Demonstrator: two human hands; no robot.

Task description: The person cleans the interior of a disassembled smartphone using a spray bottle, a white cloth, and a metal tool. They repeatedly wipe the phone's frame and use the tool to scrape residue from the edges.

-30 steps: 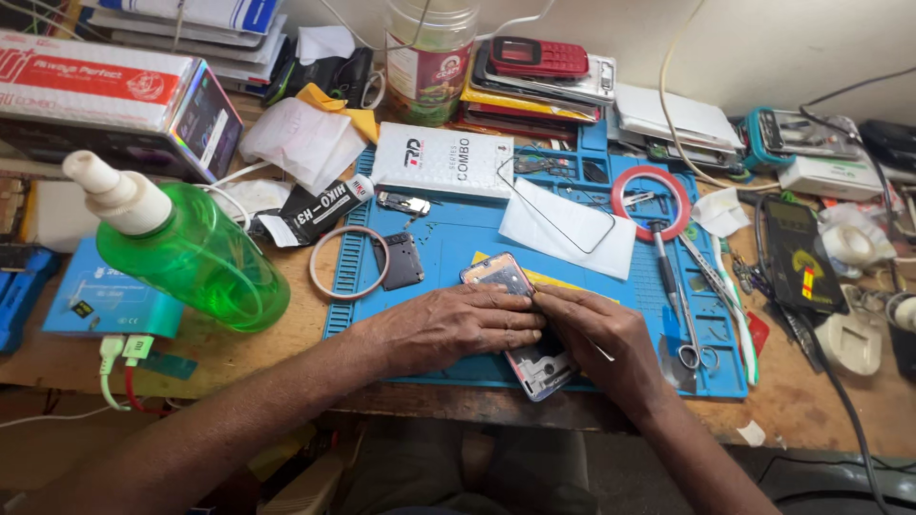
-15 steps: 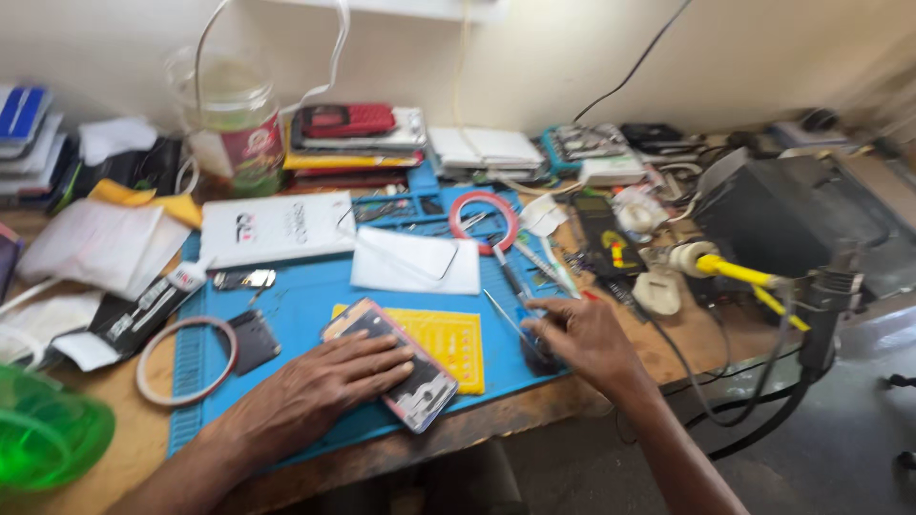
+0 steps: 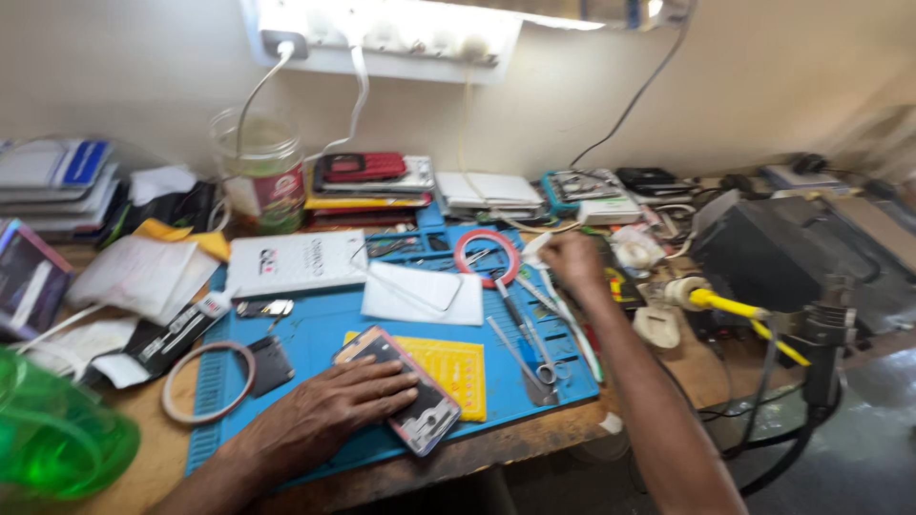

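1. Your left hand [image 3: 348,405] lies flat, palm down, on the slim rectangular phone with the dark open back [image 3: 399,388], fingers stretched out side by side and pressing it onto the mat; they pin it rather than wrap it.
2. That phone sits at the near middle of the blue rubber work mat [image 3: 315,329], half over a yellow perforated rectangular pad [image 3: 456,370].
3. Its long axis runs on a slant: one short end points up and left toward the back of the bench, the other down and right toward the near bench edge.
4. Your right hand [image 3: 572,259] is stretched out away from the phone to the mat's far right corner, beside a red plastic ring [image 3: 487,256].
5. Its fingers are bunched close together around something small and pale; the hand is blurred, so I cannot tell what it grips, or whether it grips at all.
6. Between your two hands lie a white paper sheet [image 3: 420,294] and a row of thin metal tweezers and screwdrivers [image 3: 525,329].
7. A flat white box [image 3: 296,262] rests at the mat's far left, with a glass jar [image 3: 262,172] behind it.
8. A green translucent bottle [image 3: 52,434] fills the near left corner of your view.
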